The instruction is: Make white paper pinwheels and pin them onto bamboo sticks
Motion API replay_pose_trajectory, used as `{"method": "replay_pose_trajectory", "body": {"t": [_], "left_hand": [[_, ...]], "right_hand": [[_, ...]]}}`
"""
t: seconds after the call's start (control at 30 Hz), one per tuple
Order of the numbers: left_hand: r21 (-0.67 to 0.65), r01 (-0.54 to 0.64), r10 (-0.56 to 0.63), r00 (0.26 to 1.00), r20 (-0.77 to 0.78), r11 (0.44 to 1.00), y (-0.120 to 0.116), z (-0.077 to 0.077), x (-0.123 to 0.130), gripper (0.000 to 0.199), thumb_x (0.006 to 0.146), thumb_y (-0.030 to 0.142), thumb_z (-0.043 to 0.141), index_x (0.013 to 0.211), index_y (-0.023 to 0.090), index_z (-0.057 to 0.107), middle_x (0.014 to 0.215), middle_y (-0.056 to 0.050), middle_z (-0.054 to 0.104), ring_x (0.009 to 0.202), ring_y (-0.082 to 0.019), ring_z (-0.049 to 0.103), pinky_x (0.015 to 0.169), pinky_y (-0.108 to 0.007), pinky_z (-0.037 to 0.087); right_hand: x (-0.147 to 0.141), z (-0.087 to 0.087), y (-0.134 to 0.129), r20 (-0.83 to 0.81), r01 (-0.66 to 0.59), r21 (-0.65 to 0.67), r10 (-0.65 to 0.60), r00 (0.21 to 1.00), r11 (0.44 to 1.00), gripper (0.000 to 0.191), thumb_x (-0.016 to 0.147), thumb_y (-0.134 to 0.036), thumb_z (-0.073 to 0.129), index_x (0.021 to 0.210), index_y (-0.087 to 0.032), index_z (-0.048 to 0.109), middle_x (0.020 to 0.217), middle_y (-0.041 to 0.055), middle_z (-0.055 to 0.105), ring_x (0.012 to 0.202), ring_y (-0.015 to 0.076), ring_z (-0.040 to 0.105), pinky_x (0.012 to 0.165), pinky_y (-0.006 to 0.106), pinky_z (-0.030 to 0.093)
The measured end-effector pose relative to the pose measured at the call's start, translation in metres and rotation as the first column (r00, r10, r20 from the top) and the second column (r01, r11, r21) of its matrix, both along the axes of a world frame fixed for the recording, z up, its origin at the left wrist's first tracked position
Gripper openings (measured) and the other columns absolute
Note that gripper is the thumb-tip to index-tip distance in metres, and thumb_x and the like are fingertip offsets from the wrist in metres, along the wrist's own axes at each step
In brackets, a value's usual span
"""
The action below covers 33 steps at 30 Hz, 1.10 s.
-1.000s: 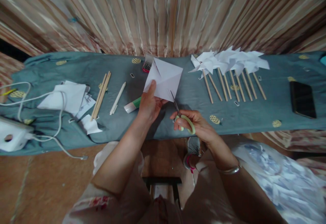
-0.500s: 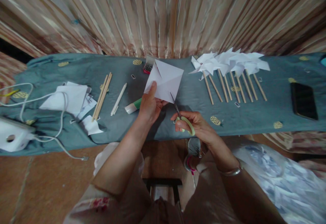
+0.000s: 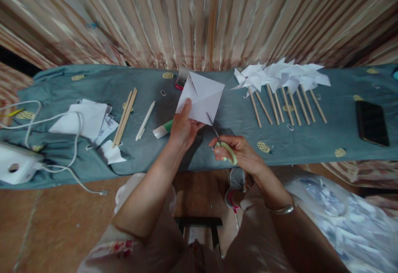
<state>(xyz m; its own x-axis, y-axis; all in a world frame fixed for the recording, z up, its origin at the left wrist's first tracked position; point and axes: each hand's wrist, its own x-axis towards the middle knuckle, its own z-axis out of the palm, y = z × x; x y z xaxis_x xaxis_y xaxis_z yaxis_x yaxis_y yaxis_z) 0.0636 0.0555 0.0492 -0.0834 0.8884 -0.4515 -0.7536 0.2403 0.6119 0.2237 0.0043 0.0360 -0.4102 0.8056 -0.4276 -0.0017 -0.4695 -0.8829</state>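
A square sheet of white paper (image 3: 207, 93) is pinched in my left hand (image 3: 183, 130), thumb on top and fingers beneath. A slit runs inward from the sheet's upper left corner, and faint creases cross it. My right hand (image 3: 236, 150) is closed round the pale green handles of a pair of scissors (image 3: 228, 150). Their dark blades lie at the paper's lower right corner, pointing toward its middle. A glue stick (image 3: 163, 129) with a green label lies just left of my left hand. Behind the sheet, partly covered, stands a small red box of pins (image 3: 180, 83).
White paper pinwheels (image 3: 280, 76) on wooden sticks lie in a row at the right, with a black phone (image 3: 372, 123) beyond. Leftward are a white pen (image 3: 145, 120), loose sticks (image 3: 124, 117), stacked paper (image 3: 82, 119) and a white power strip with cable (image 3: 17, 163). A plastic bag (image 3: 348, 223) sits lower right.
Almost nothing differs. The scissors and my right hand have shifted very slightly, while the paper stays in my left hand.
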Motion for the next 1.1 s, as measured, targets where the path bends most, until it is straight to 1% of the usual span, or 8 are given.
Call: {"method": "replay_pose_trajectory", "body": {"t": [0.2,0.3,0.4,0.47,0.6,0.73,0.87,1.1], "left_hand": [[0.018,-0.007,0.007,1.0,0.004,1.0,0.0008,0.0005,0.0001,0.027,0.102,0.023,0.046,0.09,0.022,0.07,0.083,-0.001,0.077,0.074,-0.016,0.073,0.071,-0.029,0.059],[0.014,-0.003,0.003,1.0,0.0,1.0,0.0003,0.0012,0.001,0.026,0.101,0.023,0.047,0.089,0.022,0.07,0.083,-0.002,0.077,0.073,-0.016,0.073,0.072,-0.03,0.059],[-0.005,0.023,-0.023,1.0,-0.019,1.0,-0.0015,0.0007,0.0031,0.024,0.101,0.024,0.049,0.089,0.022,0.07,0.083,-0.002,0.077,0.069,-0.015,0.071,0.067,-0.026,0.056],[-0.012,0.047,-0.047,0.998,-0.029,0.999,-0.0029,-0.0009,0.0046,0.024,0.101,0.027,0.051,0.09,0.021,0.07,0.083,-0.003,0.077,0.068,-0.015,0.071,0.064,-0.025,0.055],[-0.005,0.076,-0.076,0.996,-0.036,0.997,-0.0046,-0.0047,0.0058,0.023,0.101,0.03,0.051,0.094,0.018,0.07,0.081,-0.005,0.076,0.067,-0.016,0.07,0.065,-0.027,0.055],[0.005,0.061,-0.061,0.998,-0.03,0.998,-0.0046,-0.0044,0.006,0.024,0.102,0.027,0.049,0.094,0.018,0.069,0.081,-0.004,0.076,0.067,-0.016,0.071,0.063,-0.027,0.056],[0.018,0.052,-0.051,0.999,-0.019,0.999,-0.0038,-0.0014,0.0062,0.027,0.103,0.024,0.045,0.092,0.017,0.069,0.08,-0.002,0.077,0.067,-0.016,0.072,0.066,-0.028,0.058],[0.005,0.055,-0.055,0.998,-0.022,0.998,-0.0047,0.0003,0.0073,0.028,0.103,0.024,0.044,0.092,0.019,0.068,0.079,-0.001,0.077,0.065,-0.014,0.071,0.062,-0.025,0.056]], "right_hand": [[-0.0019,-0.0005,-0.0005,0.009,0.032,-0.001,-0.032,0.999,0.999,0.047,0.053,-0.054,0.092,0.075,-0.018,0.069,0.057,-0.006,0.06,0.051,0.0066,0.055,0.048,0.019,0.041],[-0.0025,0.0004,-0.0005,0.02,0.032,-0.005,-0.032,0.999,0.999,0.048,0.053,-0.054,0.092,0.075,-0.018,0.069,0.058,-0.0055,0.061,0.051,0.007,0.055,0.048,0.019,0.041],[-0.003,0.0031,-0.0001,0.024,0.028,-0.005,-0.028,0.999,1.0,0.051,0.053,-0.056,0.091,0.076,-0.018,0.068,0.058,-0.0052,0.061,0.052,0.0069,0.054,0.049,0.019,0.041],[-0.003,0.0045,0.0004,0.018,0.017,0.019,-0.017,1.0,1.0,0.051,0.055,-0.058,0.09,0.077,-0.018,0.067,0.059,-0.0049,0.061,0.052,0.0072,0.053,0.05,0.021,0.043],[-0.0023,0.0043,0.0009,0.012,-0.003,0.071,0.002,1.0,0.997,0.049,0.061,-0.06,0.087,0.079,-0.019,0.066,0.06,-0.0038,0.062,0.052,0.0084,0.053,0.051,0.023,0.044],[-0.0026,0.0034,0.0004,0.02,0.011,0.051,-0.012,1.0,0.999,0.05,0.06,-0.059,0.087,0.078,-0.019,0.066,0.06,-0.0037,0.062,0.052,0.0086,0.054,0.051,0.023,0.043],[-0.0036,0.0011,0.0006,0.009,0.037,0.026,-0.037,0.999,0.999,0.05,0.055,-0.058,0.09,0.075,-0.019,0.067,0.058,-0.0048,0.06,0.05,0.0079,0.053,0.051,0.022,0.042],[-0.0032,-0.0028,0.0008,0.013,0.036,0.06,-0.037,0.999,0.998,0.048,0.056,-0.06,0.089,0.073,-0.02,0.068,0.057,-0.0049,0.059,0.051,0.0085,0.055,0.049,0.022,0.043]]}}
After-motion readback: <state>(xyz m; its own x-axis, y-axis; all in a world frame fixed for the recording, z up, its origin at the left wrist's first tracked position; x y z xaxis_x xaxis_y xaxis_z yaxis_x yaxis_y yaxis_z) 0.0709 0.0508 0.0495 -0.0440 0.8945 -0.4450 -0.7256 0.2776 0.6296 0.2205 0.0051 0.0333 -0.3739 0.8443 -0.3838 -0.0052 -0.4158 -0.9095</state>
